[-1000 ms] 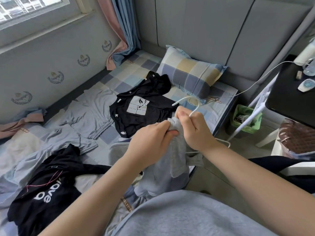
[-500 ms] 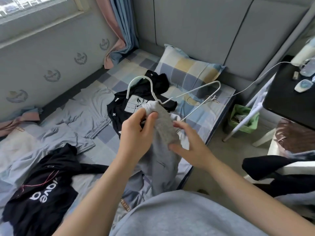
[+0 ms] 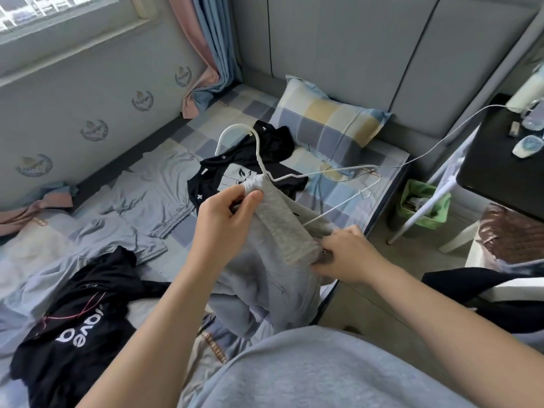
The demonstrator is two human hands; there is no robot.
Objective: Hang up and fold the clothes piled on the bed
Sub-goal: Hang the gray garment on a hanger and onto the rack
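Pinching the bunched top of a grey garment (image 3: 279, 228) at the neck of a white hanger (image 3: 259, 160), the left hand (image 3: 226, 213) has thumb and fingers clamped on the cloth, held above the bed (image 3: 338, 187) near its right edge. The right hand (image 3: 350, 254), lower and nearer, curls its fingers round the garment's ribbed band. Beyond lie a black T-shirt (image 3: 212, 184) and a checked pillow (image 3: 326, 119).

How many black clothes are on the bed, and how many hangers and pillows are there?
Black clothes: 2, the lettered top and the white-print top
Hangers: 1
Pillows: 1
Total: 4
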